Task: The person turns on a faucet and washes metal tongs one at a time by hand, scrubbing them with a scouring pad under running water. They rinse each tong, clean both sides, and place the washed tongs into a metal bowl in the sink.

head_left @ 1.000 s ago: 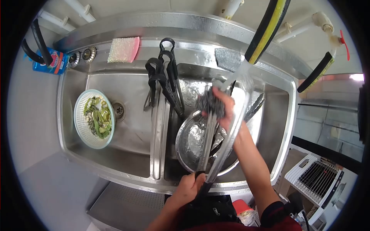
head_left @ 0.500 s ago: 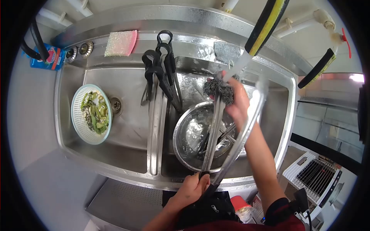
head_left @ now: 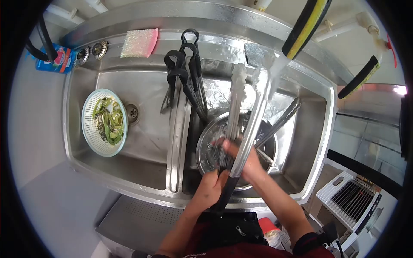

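Note:
My left hand [head_left: 208, 189] is closed around the black-handled end of a pair of metal tongs [head_left: 251, 132], whose two arms spread apart over the right sink bowl. Partway down the left arm of the tongs, my right hand [head_left: 244, 159] is wrapped against the metal with a grey steel wool scrubber, blurred by motion and mostly hidden by the fingers. Water from the black and yellow hose [head_left: 301, 32] falls onto the upper tongs. Below them sits a round metal basin [head_left: 200, 150] with water; another pair of tongs [head_left: 282, 121] leans out of it.
Several black-handled tongs [head_left: 185, 81] rest over the sink divider [head_left: 175, 159]. A colander [head_left: 88, 133] with green scraps is in the left bowl beside the drain [head_left: 132, 112]. A pink-edged sponge [head_left: 138, 44] and a grey pad [head_left: 254, 54] lie along the back ledge.
My right hand has slid down the tongs' arm toward my left hand, taking the scrubber along. The tips of the tongs now show under the water. The camera view has shifted slightly.

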`<state>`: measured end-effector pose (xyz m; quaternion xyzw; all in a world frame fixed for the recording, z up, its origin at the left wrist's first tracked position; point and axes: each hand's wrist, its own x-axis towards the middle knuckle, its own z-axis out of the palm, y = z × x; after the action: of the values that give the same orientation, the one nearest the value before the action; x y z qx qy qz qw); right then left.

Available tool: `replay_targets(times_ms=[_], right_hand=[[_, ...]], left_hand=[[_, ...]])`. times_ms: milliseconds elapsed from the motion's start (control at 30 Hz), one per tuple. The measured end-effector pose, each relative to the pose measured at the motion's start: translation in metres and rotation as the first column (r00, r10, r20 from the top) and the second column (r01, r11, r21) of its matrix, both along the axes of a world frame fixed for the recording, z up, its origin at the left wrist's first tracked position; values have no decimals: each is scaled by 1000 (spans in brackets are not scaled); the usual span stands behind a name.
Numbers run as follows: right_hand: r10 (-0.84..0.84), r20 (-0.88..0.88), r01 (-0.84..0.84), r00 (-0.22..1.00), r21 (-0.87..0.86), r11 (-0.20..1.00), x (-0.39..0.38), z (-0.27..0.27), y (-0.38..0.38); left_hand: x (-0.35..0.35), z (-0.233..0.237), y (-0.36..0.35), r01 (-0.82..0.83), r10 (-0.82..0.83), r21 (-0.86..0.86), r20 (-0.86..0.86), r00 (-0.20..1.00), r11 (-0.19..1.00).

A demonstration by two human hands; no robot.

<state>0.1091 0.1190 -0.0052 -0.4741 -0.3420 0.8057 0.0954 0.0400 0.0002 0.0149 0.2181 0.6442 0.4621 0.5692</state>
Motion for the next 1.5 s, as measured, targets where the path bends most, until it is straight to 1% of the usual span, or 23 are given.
replay_targets(times_ms=[100, 167, 200, 267, 300, 333, 400, 500, 533, 633, 700, 800, 933, 1133, 1200, 1233, 1267, 1300, 1333, 1367, 1433, 1467, 1500], right_hand=[[133, -72, -123, 988, 128, 984, 0, 9, -7], [-11, -98, 9, 995, -23, 1000, -3, 2, -7], [-166, -8, 166, 986, 59, 984, -18, 2, 3], [-125, -151, 95, 981, -193, 977, -32, 9, 62], [-310, 88, 310, 947, 15, 951, -49, 2, 79], [-168, -182, 203, 969, 200, 959, -56, 10, 98], [-201, 12, 177, 980, 423, 889, -47, -5, 127], [-102, 47, 78, 994, 372, 925, 1, 9, 74], [114, 172, -153, 979, 237, 959, 16, 26, 59], [307, 161, -335, 938, 194, 922, 55, 33, 27], [291, 322, -433, 901, 633, 641, 69, 47, 23], [148, 505, -516, 850, 855, 48, 64, 52, 13], [278, 490, -451, 826, 871, -196, 37, 37, -7], [189, 505, -406, 842, 824, -396, 18, 28, 11], [288, 439, -305, 851, 860, -409, 21, 53, 16], [286, 427, -257, 858, 838, -482, 24, 75, 20], [291, 433, -257, 853, 835, -487, 30, 93, 25], [319, 476, -295, 819, 828, -476, 37, 108, 30], [347, 516, -332, 783, 819, -469, 44, 120, 38], [283, 531, -367, 799, 803, -470, 48, 128, 47], [160, 573, -485, 804, 786, -383, 57, 129, 68], [63, 583, -535, 810, 778, -329, 58, 131, 78], [-38, 629, -618, 776, 748, -240, 61, 125, 87]], left_hand=[[-8, 13, 2, 24, -23, 13, -54, 998, 1000], [-9, 12, -6, 77, -77, -10, -51, 996, 997], [-9, 12, -11, 134, -136, -38, -42, 990, 990], [-8, 32, -22, 174, -181, -113, -61, 982, 978], [-8, 40, -29, 204, -220, -185, -71, 973, 961], [-10, 43, -44, 205, -224, -191, -83, 971, 960], [-22, 48, -76, 148, -195, -252, -171, 966, 956], [-46, 77, -105, -37, -154, -452, -379, 913, 891], [-50, 83, -105, -59, -141, -448, -401, 905, 892], [-49, 97, -88, -165, -44, -317, -560, 827, 934], [-42, 94, -69, -134, -47, -287, -547, 836, 948], [-34, 92, -33, -34, -121, -266, -543, 831, 963], [-23, 68, 5, 51, -150, -171, -631, 761, 984], [-25, 76, 19, 104, -147, -105, -634, 759, 989], [-38, 83, 10, 131, -127, -23, -463, 877, 991], [-47, 86, 5, 173, -201, -184, -148, 968, 968], [-51, 87, 6, 167, -194, -180, -144, 970, 969], [-57, 87, 11, 145, -136, -71, 120, 983, 987], [-61, 87, 18, 94, -98, 31, 377, 921, 995], [-65, 81, 29, 155, -192, 131, 350, 917, 979], [-55, 67, 63, -47, -47, 270, 332, 942, 962], [-54, 86, 91, -139, 70, 91, 534, 843, 986], [-54, 57, 101, -315, -75, 371, 742, 666, 873]])
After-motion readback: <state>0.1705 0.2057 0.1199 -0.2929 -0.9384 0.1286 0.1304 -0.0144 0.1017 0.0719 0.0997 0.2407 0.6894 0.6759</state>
